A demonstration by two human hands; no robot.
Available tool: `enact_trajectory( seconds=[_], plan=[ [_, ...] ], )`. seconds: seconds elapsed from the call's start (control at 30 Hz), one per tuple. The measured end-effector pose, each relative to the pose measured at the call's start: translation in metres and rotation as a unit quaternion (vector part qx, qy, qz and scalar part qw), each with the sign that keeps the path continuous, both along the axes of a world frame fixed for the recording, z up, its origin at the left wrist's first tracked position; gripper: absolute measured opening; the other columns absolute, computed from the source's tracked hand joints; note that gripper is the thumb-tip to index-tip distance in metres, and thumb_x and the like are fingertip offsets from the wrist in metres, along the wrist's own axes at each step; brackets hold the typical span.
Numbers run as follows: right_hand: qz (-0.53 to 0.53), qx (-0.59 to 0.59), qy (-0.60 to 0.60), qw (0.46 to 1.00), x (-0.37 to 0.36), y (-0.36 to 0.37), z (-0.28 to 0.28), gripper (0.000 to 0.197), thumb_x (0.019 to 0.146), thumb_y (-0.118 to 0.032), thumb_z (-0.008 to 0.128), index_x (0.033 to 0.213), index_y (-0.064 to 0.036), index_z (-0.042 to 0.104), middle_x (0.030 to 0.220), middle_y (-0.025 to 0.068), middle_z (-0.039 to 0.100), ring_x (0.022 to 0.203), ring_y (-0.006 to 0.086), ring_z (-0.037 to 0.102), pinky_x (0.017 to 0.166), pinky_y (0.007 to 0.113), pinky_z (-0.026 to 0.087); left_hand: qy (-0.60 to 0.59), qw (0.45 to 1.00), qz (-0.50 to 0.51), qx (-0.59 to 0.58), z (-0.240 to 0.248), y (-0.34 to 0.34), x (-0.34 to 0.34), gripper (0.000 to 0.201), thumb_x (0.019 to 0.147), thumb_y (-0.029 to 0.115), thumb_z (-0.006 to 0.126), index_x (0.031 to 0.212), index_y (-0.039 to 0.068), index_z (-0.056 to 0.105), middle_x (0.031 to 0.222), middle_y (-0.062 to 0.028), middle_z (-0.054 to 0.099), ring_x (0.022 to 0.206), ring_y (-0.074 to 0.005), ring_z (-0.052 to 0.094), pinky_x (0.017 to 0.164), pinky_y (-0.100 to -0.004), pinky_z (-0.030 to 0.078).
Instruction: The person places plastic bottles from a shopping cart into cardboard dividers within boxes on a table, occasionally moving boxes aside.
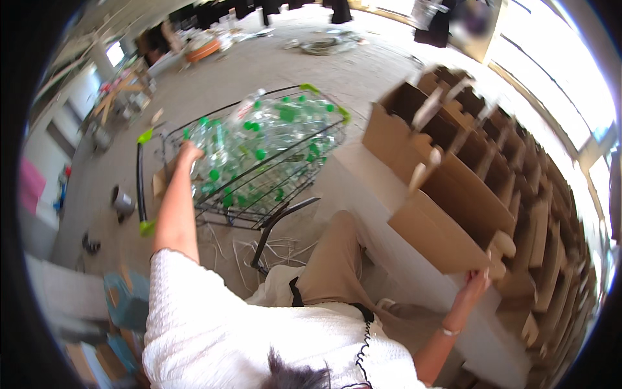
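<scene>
A black wire shopping cart (265,160) with lime-green corners stands ahead of me to the left. It is heaped with clear plastic bottles (223,146) that have green caps. My left hand (190,152) reaches over the cart's left side and looks closed on a bottle there, a green cap showing just beyond the fingers; blur hides the exact grip. On my right are rows of open brown cardboard boxes (447,236) with upright dividers. My right hand (478,280) pinches the lower near edge of the nearest box, fingers closed on the cardboard.
The boxes rest on a long white block (369,188) beside my leg. A black curved armrest (278,227) rises before my lap. White cords (240,253) lie on the concrete floor below. Blue bags (126,301) stand at the lower left, and a grey bucket (122,200) beyond the cart.
</scene>
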State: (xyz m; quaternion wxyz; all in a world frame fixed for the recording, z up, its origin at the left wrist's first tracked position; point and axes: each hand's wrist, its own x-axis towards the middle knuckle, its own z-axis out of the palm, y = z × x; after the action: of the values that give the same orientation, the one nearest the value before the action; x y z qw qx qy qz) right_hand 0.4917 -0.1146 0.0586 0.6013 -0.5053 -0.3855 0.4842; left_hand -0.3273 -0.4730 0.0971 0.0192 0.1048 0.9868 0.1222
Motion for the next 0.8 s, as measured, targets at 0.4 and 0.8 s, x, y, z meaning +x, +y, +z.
enact_trajectory(
  seconds=[0.4, 0.8],
  plan=[
    [0.055, -0.004, 0.038, 0.998, -0.021, -0.014, 0.046, 0.024, 0.103, -0.032, 0.064, 0.089, -0.014, 0.061, 0.067, -0.0097, 0.046, 0.055, 0.0011, 0.038, 0.047, 0.023, 0.028, -0.009, 0.707, -0.304, 0.638, 0.175, 0.075, 0.18, 0.055, 0.088, 0.011, 0.078, 0.137, 0.003, 0.055, 0.128, -0.0089, 0.062, 0.116, -0.0203, 0.061, 0.106, -0.0383, 0.049],
    [0.02, 0.017, -0.002, 1.0, -0.026, -0.016, 0.037, 0.035, 0.099, -0.037, 0.069, 0.085, -0.0055, 0.063, 0.067, -0.0018, 0.057, 0.059, 0.009, 0.052, 0.053, 0.03, 0.041, -0.117, 0.572, -0.7, 0.411, 0.218, 0.259, 0.51, 0.073, 0.071, 0.019, 0.094, 0.133, 0.007, 0.057, 0.119, -0.0085, 0.069, 0.113, -0.0225, 0.067, 0.102, -0.0398, 0.053]
  ],
)
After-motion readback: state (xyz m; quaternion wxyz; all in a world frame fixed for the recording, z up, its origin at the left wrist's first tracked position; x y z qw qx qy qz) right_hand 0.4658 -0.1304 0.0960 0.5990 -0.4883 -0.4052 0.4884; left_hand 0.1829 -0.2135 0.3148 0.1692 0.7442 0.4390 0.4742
